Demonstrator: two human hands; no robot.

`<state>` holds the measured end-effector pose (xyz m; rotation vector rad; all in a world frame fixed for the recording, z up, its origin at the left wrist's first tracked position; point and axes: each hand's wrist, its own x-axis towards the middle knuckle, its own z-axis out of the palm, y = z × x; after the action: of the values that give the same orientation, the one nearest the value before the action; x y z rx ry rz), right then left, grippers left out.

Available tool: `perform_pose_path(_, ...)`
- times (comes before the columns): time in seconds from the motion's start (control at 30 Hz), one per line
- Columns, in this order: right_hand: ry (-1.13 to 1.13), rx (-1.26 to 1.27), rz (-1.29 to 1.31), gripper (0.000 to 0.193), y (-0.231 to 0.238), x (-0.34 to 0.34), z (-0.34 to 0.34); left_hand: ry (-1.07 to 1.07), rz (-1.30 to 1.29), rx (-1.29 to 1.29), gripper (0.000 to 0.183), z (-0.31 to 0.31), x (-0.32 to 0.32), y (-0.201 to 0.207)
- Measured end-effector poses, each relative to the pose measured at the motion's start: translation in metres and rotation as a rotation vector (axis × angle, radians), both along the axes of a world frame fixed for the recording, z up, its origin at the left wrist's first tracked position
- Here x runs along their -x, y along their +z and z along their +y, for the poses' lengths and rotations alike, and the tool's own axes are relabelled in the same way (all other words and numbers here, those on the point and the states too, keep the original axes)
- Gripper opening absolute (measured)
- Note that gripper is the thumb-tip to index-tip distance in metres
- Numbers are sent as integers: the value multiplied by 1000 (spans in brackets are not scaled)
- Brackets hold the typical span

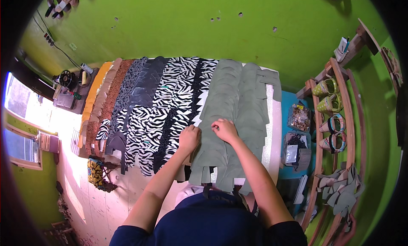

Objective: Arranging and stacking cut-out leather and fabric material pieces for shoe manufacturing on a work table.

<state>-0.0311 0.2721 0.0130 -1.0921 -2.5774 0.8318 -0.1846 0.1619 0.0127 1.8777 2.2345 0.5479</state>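
Note:
My left hand is closed, its fingers curled together where the zebra-print pieces meet the grey-green ones. A little to the right, my right hand hovers over or rests on the overlapping grey-green cut pieces, with thumb and fingertips drawn together. Whatever either hand pinches is too small or hidden to make out. These flat, rounded pieces lie in long overlapping rows across the table. A second grey-green row runs alongside on the right.
Further left lie rows of dark grey, brown and yellow pieces. A sewing machine stands at the far left. On a blue surface to the right sit clear plastic containers. A wooden rack beside them holds patterned shoes.

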Motion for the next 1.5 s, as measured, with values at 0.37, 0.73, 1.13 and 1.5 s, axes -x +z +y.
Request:
perform_pose_path(0.37, -78, -223, 41, 17, -6, 4, -2, -62, 128, -98, 15, 14, -6, 1)
perform_pose_path(0.73, -131, -239, 39, 5, -9, 11, -6, -51, 92, -46, 10, 17, -6, 2)
perform_pose_path(1.13, -195, -346, 63, 24, -4, -4, -28, -134, 139, -147, 20, 10, -13, 10)
perform_pose_path(1.5, -356, -307, -40, 19, 1, -34, -93, -366, 65, -83, 26, -22, -40, 18)
